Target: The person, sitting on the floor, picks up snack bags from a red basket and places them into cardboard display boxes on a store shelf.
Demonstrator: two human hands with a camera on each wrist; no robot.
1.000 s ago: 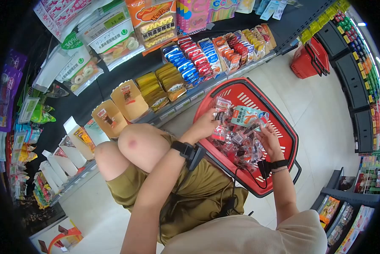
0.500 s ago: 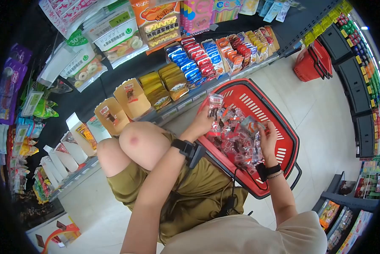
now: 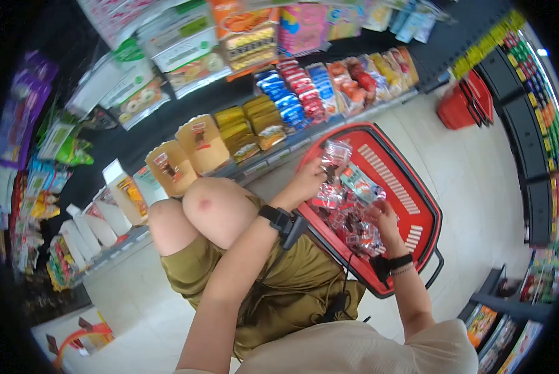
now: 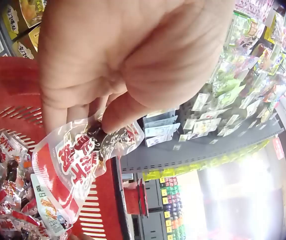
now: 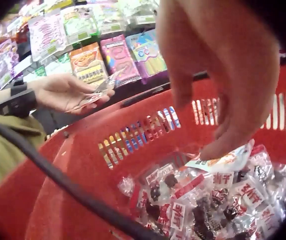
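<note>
My left hand (image 3: 307, 182) pinches a clear snack packet with red and white print (image 4: 75, 167) between thumb and fingers, over the left side of the red shopping basket (image 5: 78, 155). Dark pieces show through the clear plastic. My right hand (image 5: 228, 85) hangs over the basket with its fingers loosely bent and nothing gripped. Its lowest fingertip is right at the edge of a pale teal packet (image 5: 230, 159), which lies on a pile of small clear wrapped snacks (image 5: 183, 205) with dark contents and red-white labels.
Shelves with open boxes of snacks (image 3: 198, 146) and hanging bags (image 3: 248, 43) run along the left and front. My bent knees (image 3: 214, 209) are beside the basket. A second red basket (image 3: 463, 106) stands farther off on the floor. A black cable (image 5: 73, 187) crosses the basket's near side.
A second ago my right hand held the teal packet up; it has since come down onto the pile, and the fingers have loosened from it. My left hand still holds its packet.
</note>
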